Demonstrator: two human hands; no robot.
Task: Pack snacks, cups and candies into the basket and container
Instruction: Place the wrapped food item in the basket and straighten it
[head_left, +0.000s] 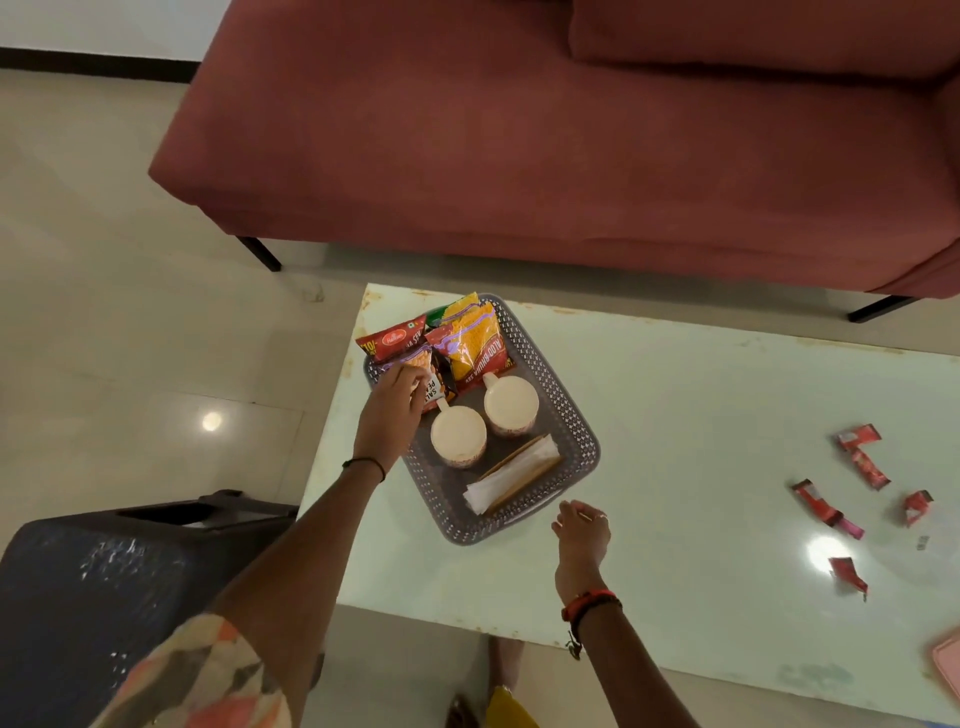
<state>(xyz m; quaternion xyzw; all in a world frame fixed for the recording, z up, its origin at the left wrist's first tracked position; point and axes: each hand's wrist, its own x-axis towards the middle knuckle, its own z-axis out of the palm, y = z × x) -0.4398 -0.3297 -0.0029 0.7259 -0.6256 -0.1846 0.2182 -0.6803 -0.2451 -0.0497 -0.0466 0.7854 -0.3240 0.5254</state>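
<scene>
Two cream cups (458, 435) (510, 404) stand side by side in the grey perforated basket (579, 415) on the pale table (701, 415), with snack packets (475, 345) behind them and a stack of napkins (514, 473) in front. The left hand (392, 408) rests on a salted-peanut packet (434, 384), fingers curled around its edge. The right hand (582, 530) hovers loosely open, empty, just beside the basket's near corner. Five red candies (862, 460) lie scattered well apart to the right.
</scene>
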